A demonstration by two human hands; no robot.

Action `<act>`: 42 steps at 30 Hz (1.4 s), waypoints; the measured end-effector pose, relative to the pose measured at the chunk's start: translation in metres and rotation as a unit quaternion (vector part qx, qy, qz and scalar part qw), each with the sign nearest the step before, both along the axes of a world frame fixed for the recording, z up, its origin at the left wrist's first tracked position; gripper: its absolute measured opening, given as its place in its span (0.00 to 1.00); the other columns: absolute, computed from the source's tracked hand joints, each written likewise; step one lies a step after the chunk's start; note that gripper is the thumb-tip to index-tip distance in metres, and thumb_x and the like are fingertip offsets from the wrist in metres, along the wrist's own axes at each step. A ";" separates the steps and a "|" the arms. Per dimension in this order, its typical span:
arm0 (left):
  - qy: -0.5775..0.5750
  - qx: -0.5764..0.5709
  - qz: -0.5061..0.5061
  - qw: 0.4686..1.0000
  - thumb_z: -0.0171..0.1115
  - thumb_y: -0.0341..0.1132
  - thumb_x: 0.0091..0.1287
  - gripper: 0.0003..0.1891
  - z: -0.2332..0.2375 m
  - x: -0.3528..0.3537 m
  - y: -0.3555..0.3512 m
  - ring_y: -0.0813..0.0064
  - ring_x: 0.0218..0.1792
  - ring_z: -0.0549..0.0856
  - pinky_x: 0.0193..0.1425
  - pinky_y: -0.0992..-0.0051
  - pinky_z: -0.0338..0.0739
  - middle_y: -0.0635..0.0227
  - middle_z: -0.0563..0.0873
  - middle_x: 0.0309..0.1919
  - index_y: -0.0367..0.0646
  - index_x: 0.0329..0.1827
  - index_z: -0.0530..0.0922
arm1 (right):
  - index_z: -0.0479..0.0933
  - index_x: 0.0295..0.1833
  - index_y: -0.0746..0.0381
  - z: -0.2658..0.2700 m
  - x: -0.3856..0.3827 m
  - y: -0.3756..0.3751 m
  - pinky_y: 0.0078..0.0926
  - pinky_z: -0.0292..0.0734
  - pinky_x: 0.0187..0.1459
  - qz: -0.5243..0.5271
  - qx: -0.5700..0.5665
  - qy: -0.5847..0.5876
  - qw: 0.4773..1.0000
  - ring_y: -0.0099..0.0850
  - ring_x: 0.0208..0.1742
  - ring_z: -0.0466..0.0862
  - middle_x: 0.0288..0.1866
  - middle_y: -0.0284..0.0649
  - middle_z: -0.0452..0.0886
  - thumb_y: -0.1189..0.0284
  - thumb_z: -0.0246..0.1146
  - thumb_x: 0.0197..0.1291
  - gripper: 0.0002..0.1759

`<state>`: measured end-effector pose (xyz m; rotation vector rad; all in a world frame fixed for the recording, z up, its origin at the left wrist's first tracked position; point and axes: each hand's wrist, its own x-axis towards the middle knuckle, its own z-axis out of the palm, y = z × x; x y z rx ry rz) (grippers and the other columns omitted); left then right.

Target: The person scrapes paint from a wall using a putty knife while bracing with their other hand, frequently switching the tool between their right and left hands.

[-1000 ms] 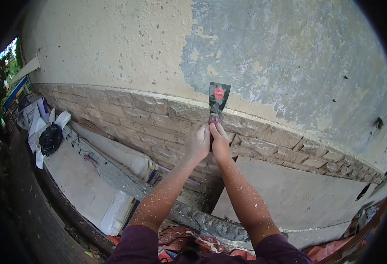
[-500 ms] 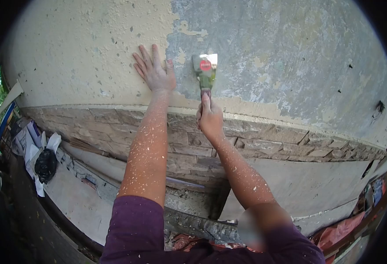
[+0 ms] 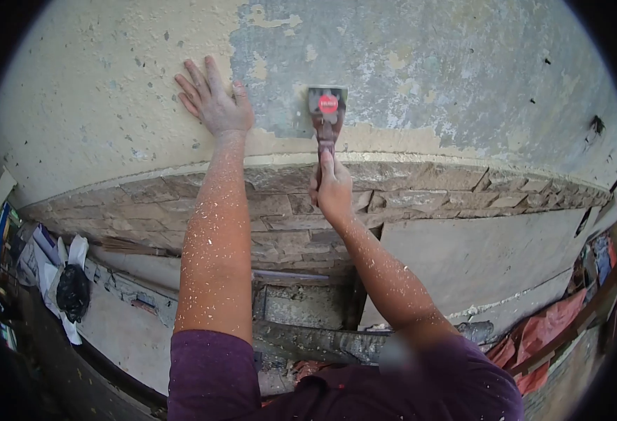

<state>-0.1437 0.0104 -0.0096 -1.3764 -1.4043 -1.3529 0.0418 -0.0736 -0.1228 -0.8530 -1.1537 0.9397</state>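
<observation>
My left hand (image 3: pixel 217 104), dusted pale, lies with spread fingers on the cream-painted wall (image 3: pixel 105 91), its thumb side near the ragged paint edge. My right hand (image 3: pixel 333 186) is wrapped round the handle of a scraper (image 3: pixel 328 116), thumb along it. The wide metal blade points up and carries a round red label; it overlaps the bare grey patch (image 3: pixel 421 56) of wall where paint is gone. A few cream paint islands show on the grey, and a strip of cream runs along its lower border. Paint flakes dot both my forearms.
Below the painted wall runs a band of rough stone cladding (image 3: pixel 280 203) with a ledge on top. Grey boards (image 3: pixel 463 259) lean beneath it. A black plastic bag (image 3: pixel 73 293) lies at lower left, and a red sheet (image 3: pixel 550 326) at lower right.
My view has shifted, so the wall and left hand sit further left. Against the wall, the scraper is now lower and nearer the ledge, still in my right hand. My left hand stays pressed there.
</observation>
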 end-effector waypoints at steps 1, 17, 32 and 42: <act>0.003 0.001 -0.018 1.000 0.43 0.53 0.72 0.35 0.000 0.001 0.002 0.47 0.78 0.38 0.77 0.46 0.30 0.56 0.43 0.80 0.51 0.79 0.51 | 0.68 0.31 0.61 -0.019 0.018 -0.021 0.25 0.62 0.14 0.016 -0.074 0.029 0.997 0.24 0.13 0.68 0.18 0.33 0.68 0.52 0.46 0.75 0.26; 0.008 0.034 0.007 0.999 0.48 0.52 0.67 0.37 -0.001 -0.001 0.008 0.45 0.78 0.39 0.77 0.45 0.34 0.56 0.46 0.79 0.53 0.79 0.53 | 0.66 0.28 0.60 0.024 0.107 -0.029 0.26 0.61 0.13 -0.041 -0.123 0.044 0.991 0.26 0.11 0.67 0.15 0.34 0.65 0.47 0.45 0.73 0.29; 0.008 0.035 0.004 0.999 0.47 0.53 0.67 0.37 -0.003 -0.001 0.005 0.45 0.78 0.41 0.77 0.45 0.35 0.56 0.46 0.79 0.50 0.78 0.54 | 0.66 0.24 0.61 0.004 0.137 -0.028 0.26 0.60 0.13 -0.096 -0.130 -0.054 0.985 0.25 0.09 0.67 0.12 0.34 0.67 0.48 0.44 0.74 0.32; 0.025 0.053 0.004 0.998 0.43 0.58 0.70 0.37 -0.003 -0.003 0.009 0.44 0.78 0.43 0.77 0.45 0.36 0.55 0.47 0.79 0.51 0.79 0.52 | 0.67 0.27 0.61 0.019 0.155 -0.027 0.24 0.58 0.13 -0.081 -0.153 0.007 0.985 0.24 0.10 0.65 0.15 0.32 0.64 0.48 0.43 0.74 0.30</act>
